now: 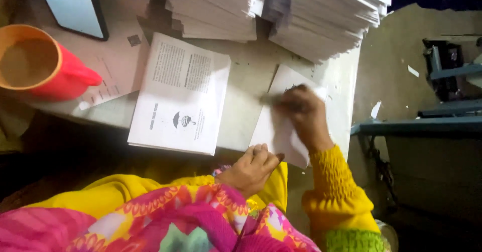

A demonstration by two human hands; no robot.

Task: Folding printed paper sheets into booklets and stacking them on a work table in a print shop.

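The right hand (304, 114) reaches forward from a ribbed yellow knit cuff, palm down, fingers blurred but pressed flat together on a thin folded white paper sheet (281, 131) lying at the table's near edge. The left hand (251, 169) rests curled beside the sheet's lower corner, fingertips close together, just touching it. A printed white paper booklet (181, 94) lies nearby, left of the sheet.

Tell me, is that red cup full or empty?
Nearly full: the red cup stands upright on the table, with pale brown liquid close to its orange rim.
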